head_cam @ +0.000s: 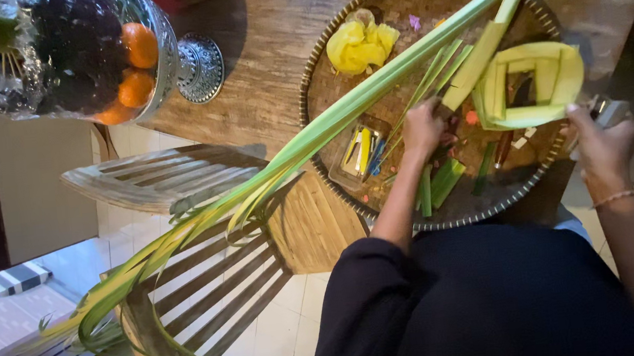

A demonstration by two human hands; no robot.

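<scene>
A fruit bowl (148, 31) stands above a slatted wooden chair (188, 293).

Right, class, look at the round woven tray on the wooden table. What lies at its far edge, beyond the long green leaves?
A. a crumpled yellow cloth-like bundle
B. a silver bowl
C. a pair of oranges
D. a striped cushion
A: a crumpled yellow bundle lies inside the woven tray near its far rim, just beyond the long green leaves; the oranges sit in a dish off the tray.

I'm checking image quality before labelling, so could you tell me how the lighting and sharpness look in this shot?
Head view: dim, warm light; the woven tray and folded leaf frame are fairly clear. Left hand and right hand are a little soft. The long palm leaves bend with wide-angle distortion, and the fruit bowl glints.
</scene>
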